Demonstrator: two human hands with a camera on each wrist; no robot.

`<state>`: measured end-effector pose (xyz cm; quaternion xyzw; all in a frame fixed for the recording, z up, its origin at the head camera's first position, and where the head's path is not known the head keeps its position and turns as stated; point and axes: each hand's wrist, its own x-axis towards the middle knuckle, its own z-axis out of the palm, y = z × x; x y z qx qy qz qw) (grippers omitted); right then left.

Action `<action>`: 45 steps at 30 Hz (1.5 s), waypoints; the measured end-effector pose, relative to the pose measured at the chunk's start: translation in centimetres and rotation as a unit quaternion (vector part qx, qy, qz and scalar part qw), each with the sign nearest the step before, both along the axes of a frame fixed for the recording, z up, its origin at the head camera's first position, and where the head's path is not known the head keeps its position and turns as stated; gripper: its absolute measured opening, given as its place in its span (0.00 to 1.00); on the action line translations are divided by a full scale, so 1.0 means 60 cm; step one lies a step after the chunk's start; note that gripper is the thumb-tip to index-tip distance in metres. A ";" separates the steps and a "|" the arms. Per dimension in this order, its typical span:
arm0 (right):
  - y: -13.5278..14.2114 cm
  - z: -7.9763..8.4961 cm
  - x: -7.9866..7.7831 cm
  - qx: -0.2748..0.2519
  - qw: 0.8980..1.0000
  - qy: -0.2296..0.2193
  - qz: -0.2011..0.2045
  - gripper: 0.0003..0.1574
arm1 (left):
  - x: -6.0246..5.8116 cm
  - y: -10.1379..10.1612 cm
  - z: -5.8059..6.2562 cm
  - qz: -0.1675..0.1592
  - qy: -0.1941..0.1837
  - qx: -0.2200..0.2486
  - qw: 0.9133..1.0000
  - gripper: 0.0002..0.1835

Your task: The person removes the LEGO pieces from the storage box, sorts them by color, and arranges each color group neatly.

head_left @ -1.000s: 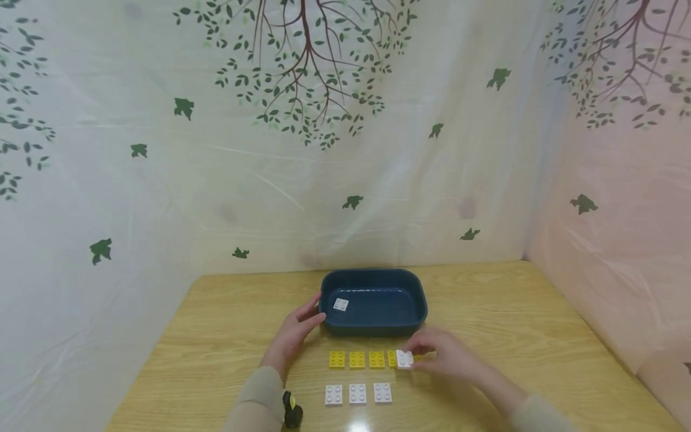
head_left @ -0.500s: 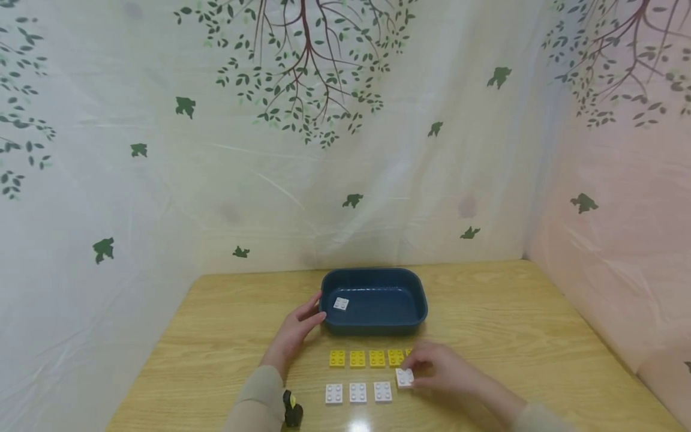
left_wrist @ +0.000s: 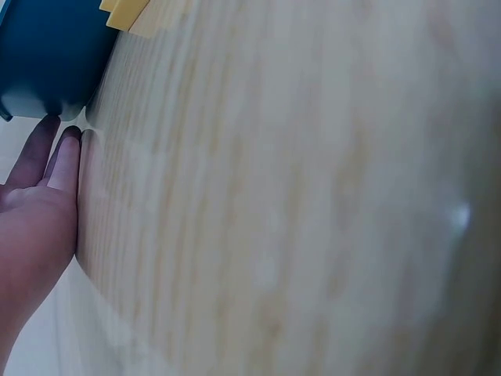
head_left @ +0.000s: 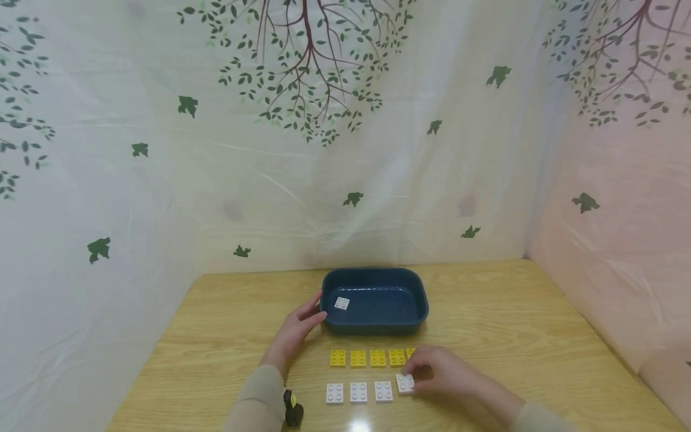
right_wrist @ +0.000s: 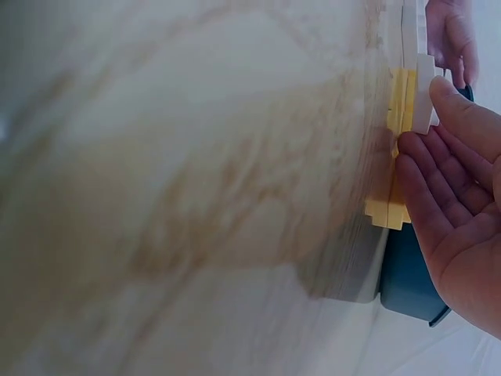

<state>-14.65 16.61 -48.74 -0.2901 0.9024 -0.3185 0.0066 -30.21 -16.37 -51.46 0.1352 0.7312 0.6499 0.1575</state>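
Note:
In the head view my right hand point(head_left: 441, 373) pinches a white toy brick point(head_left: 405, 384) between thumb and fingers, at the right end of a row of three white bricks point(head_left: 358, 393). In the right wrist view the thumb presses against that white brick point(right_wrist: 423, 98), with yellow bricks point(right_wrist: 388, 210) close by. My left hand point(head_left: 294, 331) touches the left side of a dark blue tray point(head_left: 378, 329), its fingers mostly straight. The left wrist view shows those fingertips right at the tray wall point(left_wrist: 55, 59). Another white brick point(head_left: 342, 303) lies inside the tray, on the left.
A row of several yellow bricks point(head_left: 358, 358) lies between the tray and the white row; my right hand partly hides the rightmost one. A small black object with a yellow mark point(head_left: 293, 411) sits beside the left sleeve. The wooden table point(head_left: 502, 318) meets a patterned curtain behind.
My right hand has brought the white brick from over the yellow row toward the near side, down to the end of the white row. The left hand stays at the tray.

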 end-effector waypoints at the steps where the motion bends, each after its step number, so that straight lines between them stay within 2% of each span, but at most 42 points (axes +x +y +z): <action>1: 0.000 0.000 0.000 0.001 1.000 -0.002 -0.001 0.16 | 0.000 0.000 0.001 0.000 -0.001 0.001 1.000 0.32; 10: -0.001 0.000 -0.002 0.013 0.999 -0.043 -0.016 0.16 | 0.003 0.001 0.003 0.003 -0.005 0.000 1.000 0.31; 17: -0.002 -0.001 -0.004 0.005 1.000 -0.021 0.004 0.16 | 0.002 0.001 0.002 0.002 0.000 0.004 1.000 0.32; 21: -0.003 0.004 -0.006 -0.003 1.000 -0.019 0.005 0.15 | -0.002 0.001 0.002 0.002 -0.001 0.009 1.000 0.32; 24: -0.005 0.009 -0.010 -0.003 1.000 -0.001 0.004 0.15 | -0.003 0.002 0.003 0.002 0.001 0.010 1.000 0.32; 28: -0.010 0.020 -0.022 -0.003 1.000 0.020 0.005 0.15 | -0.005 0.001 0.003 -0.001 0.010 0.003 1.000 0.32; 34: -0.025 0.046 -0.047 -0.021 1.000 -0.001 0.004 0.17 | -0.006 0.000 0.004 0.000 0.014 -0.010 1.000 0.31; 40: -0.045 0.073 -0.075 -0.029 0.999 -0.009 -0.013 0.19 | -0.004 -0.001 0.006 0.001 0.015 -0.003 1.000 0.31; 45: -0.058 0.085 -0.098 -0.040 0.999 0.007 -0.010 0.20 | -0.002 -0.001 0.009 -0.001 0.016 0.000 1.000 0.31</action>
